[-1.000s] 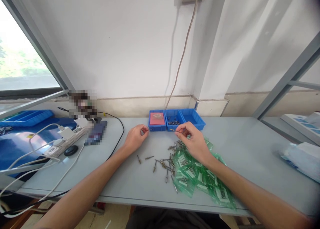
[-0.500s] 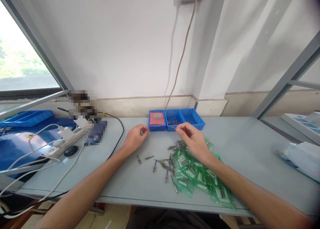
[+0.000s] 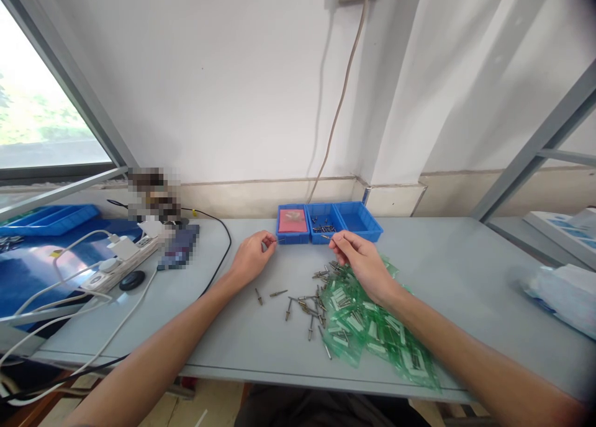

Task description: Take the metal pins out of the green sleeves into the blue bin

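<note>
The left hand point(image 3: 254, 254) and right hand point(image 3: 359, 257) each pinch a thin metal pin point(image 3: 325, 236) over the gray tabletop point(image 3: 242, 346), near a white wall point(image 3: 233, 92).

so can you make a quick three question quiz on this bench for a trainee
1. Pick one: the right hand pinches A) a plug, B) a small metal pin, C) a cable.
2. True or false: the green bags lie nearer the table's front edge than the blue boxes.
3. Fill in: the small blue box near the left hand holds a flat ____ piece.

Key: 1 B; 2 true; 3 red
</note>
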The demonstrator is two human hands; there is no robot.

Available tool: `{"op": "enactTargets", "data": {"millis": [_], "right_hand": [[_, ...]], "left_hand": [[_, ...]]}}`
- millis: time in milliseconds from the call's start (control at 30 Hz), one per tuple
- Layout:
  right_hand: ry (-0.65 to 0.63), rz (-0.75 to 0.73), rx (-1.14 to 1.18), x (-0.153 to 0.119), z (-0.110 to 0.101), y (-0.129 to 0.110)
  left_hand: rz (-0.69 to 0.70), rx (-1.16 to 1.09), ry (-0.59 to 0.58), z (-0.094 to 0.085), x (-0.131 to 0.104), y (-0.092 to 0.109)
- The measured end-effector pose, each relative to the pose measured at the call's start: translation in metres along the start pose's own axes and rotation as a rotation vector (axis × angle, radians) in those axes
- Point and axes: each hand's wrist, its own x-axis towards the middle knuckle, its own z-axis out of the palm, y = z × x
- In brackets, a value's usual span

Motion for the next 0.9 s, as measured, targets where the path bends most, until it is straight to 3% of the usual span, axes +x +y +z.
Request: {"op": "enactTargets", "data": {"millis": [900], "right_hand": [[-0.04,0.003,-0.039,-0.0022,0.0014,-0.0038]], "left_hand": [[-0.007,0.003,-0.007,0.0011,0.002,-0.0016]]}}
